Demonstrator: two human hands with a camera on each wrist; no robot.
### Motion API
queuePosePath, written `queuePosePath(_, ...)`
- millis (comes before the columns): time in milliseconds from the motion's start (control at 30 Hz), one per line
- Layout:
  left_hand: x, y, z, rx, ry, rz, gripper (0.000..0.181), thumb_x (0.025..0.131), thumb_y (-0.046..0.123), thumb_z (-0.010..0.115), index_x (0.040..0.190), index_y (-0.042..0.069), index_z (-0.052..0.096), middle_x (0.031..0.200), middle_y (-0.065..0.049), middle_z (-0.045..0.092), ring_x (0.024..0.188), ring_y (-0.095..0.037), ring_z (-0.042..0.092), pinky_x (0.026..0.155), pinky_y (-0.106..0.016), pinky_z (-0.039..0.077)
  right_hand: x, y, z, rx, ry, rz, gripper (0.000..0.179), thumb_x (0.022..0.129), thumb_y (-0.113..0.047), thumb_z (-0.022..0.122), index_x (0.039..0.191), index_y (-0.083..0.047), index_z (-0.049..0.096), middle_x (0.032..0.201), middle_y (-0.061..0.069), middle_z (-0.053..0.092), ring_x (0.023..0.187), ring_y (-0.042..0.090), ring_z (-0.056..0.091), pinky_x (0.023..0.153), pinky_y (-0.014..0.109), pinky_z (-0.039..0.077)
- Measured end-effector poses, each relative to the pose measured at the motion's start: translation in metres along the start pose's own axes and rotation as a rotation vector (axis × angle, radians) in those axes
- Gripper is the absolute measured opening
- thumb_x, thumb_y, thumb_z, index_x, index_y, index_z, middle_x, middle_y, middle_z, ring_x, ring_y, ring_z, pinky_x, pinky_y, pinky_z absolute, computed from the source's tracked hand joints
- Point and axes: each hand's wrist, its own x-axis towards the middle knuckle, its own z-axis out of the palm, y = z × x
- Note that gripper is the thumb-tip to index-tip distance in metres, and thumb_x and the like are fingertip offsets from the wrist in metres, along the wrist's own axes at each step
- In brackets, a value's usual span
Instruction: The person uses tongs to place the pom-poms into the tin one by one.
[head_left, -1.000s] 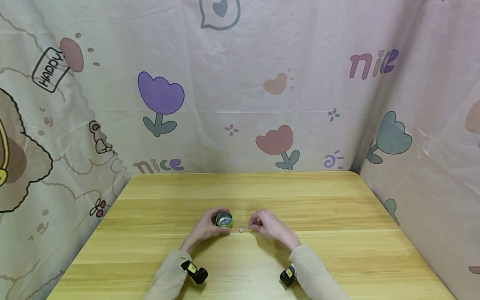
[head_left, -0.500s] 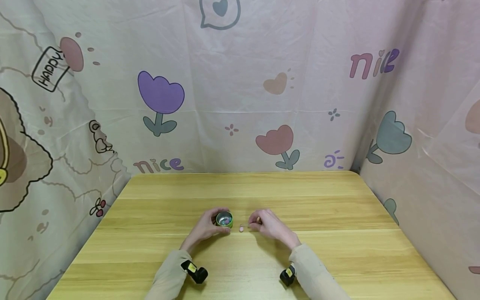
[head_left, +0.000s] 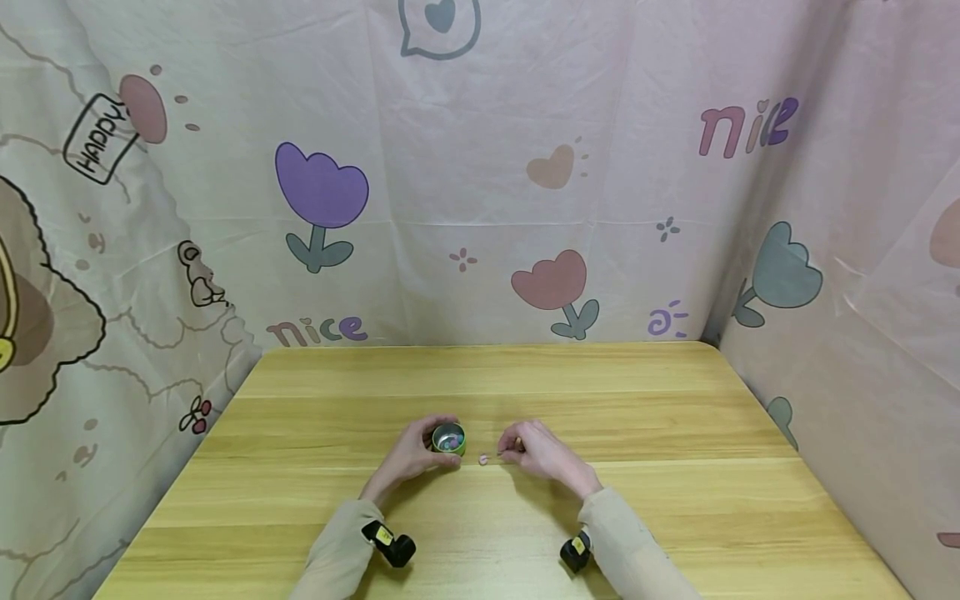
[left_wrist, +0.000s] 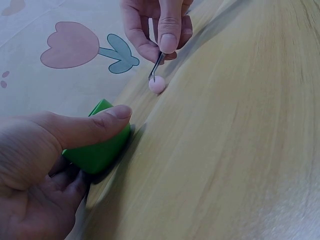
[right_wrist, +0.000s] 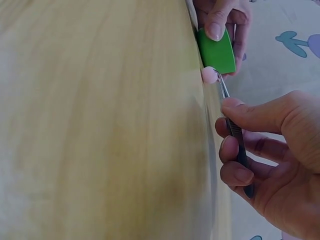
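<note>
My left hand (head_left: 411, 450) grips a small green cup (head_left: 449, 439), thumb on the near side and fingers round the far side. Several small coloured balls lie inside it. My right hand (head_left: 542, 451) pinches a pair of metal tweezers (right_wrist: 237, 135) between thumb and fingers. The tweezers' bent tips touch a pink ball (right_wrist: 209, 75) on the table, between the two hands. In the left wrist view the tips lie against the upper side of the pink ball (left_wrist: 157, 85); whether they grip it I cannot tell.
The wooden table (head_left: 480, 383) extends around both hands. A printed cloth (head_left: 480, 167) hangs behind it and at both sides. Each sleeve carries a black wrist camera, the left camera (head_left: 390, 543) and the right camera (head_left: 576, 552).
The tweezer tips have shifted very slightly about the pink ball. The left hand and the green cup stay where they were.
</note>
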Motion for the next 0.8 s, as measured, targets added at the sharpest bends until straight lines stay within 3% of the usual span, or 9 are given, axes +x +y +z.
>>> queuePosePath(633, 0.0005, -0.0001, -0.0003, 0.006, -0.003, -0.004, 0.066, 0.076, 0.004, 0.085, 0.133, -0.007, 0.056, 0.128, -0.027, 0.064, 0.118, -0.041, 0.063, 0.104, -0.056, 0.051, 0.0004, -0.001, -0.0011, 0.005, 0.029, 0.003, 0.006, 0.091, -0.005, 0.07, 0.093, -0.007, 0.075, 0.09, 0.003, 0.074, 0.077, 0.007, 0.061, 0.067, 0.019, 0.052)
queuePosePath(800, 0.0009, -0.001, 0.0, 0.016, -0.008, -0.001, 0.066, 0.076, 0.004, 0.085, 0.133, -0.007, 0.056, 0.128, -0.027, 0.064, 0.117, -0.04, 0.063, 0.103, -0.053, 0.052, 0.004, -0.0046, -0.0016, 0.034, 0.076, 0.016, 0.006, 0.093, -0.006, 0.068, 0.095, -0.006, 0.074, 0.088, 0.003, 0.073, 0.075, 0.006, 0.06, 0.064, 0.017, 0.052)
